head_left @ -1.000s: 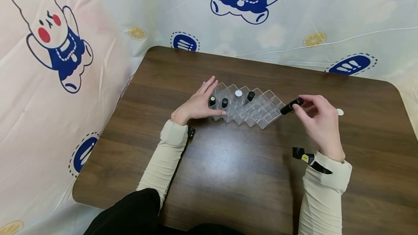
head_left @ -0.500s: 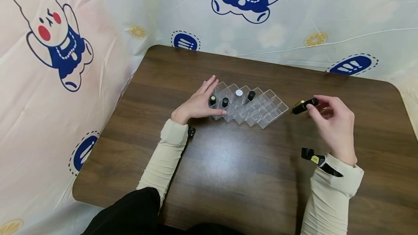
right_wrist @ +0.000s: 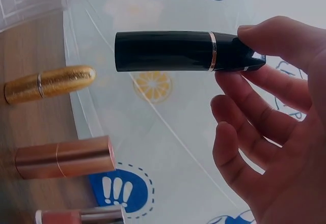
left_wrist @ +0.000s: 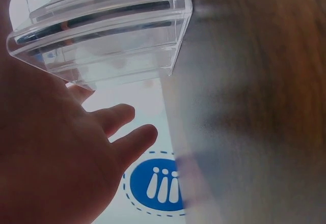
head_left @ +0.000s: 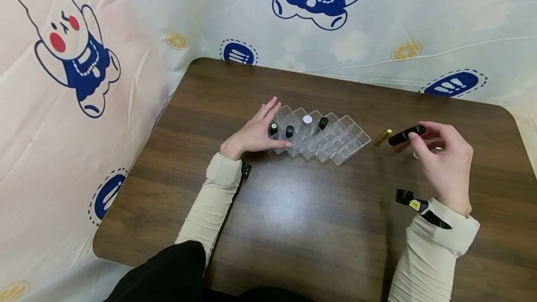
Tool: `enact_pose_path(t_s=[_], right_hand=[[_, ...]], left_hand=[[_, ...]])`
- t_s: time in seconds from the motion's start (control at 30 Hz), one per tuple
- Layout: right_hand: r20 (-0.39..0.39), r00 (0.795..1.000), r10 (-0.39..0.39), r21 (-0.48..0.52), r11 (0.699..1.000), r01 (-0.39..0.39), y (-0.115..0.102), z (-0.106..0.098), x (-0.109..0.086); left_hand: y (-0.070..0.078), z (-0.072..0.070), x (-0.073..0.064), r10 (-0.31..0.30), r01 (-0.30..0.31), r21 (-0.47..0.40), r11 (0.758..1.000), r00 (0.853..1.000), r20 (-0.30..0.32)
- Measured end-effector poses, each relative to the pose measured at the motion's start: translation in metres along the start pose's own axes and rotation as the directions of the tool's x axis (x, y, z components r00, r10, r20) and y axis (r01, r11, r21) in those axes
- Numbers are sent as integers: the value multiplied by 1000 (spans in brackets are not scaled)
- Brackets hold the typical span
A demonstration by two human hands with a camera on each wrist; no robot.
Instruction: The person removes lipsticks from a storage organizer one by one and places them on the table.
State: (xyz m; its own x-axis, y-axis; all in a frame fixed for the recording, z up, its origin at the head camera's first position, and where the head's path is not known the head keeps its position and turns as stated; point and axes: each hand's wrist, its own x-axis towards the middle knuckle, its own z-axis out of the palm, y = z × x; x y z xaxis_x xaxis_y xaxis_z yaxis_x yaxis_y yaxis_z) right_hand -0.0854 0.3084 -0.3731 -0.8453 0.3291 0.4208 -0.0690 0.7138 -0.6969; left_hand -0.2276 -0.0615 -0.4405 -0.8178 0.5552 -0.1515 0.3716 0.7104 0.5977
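Note:
My left hand [head_left: 253, 136] spans the left end of a clear lipstick organizer [head_left: 355, 140], its thumb along the near side and its straight fingers toward the far side. Several upright tubes stand in the slots, among them a white-topped tube [head_left: 307, 119] and a black tube [head_left: 323, 123]. Right of the organizer, my right hand [head_left: 450, 164] pinches a black lipstick [right_wrist: 163, 51] by one end between thumb and fingers. It is tilted sideways, with a thin metallic band near the pinched end. The other fingers curl loosely below it in the right wrist view.
On the wooden table [head_left: 293, 227], right of the organizer, stand a gold lipstick [right_wrist: 51, 84], a rose-gold lipstick [right_wrist: 66, 158] and a pinkish tube [right_wrist: 58, 217] with a silvery part. Printed curtains [head_left: 356, 55] rise behind the table and at its left [head_left: 138, 59].
My right hand has moved right with the black lipstick, away from the organizer's right end. The gold lipstick has come into sight. My left hand stays in place.

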Motion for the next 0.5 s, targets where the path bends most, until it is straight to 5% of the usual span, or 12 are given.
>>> enact_pose_path(t_s=[0.5], right_hand=[[-74, 992, 107, -15, 994, -108, 14, -15, 1]], left_hand=[[0, -1, 0, 2, -2, -7, 1000, 1000, 2]])
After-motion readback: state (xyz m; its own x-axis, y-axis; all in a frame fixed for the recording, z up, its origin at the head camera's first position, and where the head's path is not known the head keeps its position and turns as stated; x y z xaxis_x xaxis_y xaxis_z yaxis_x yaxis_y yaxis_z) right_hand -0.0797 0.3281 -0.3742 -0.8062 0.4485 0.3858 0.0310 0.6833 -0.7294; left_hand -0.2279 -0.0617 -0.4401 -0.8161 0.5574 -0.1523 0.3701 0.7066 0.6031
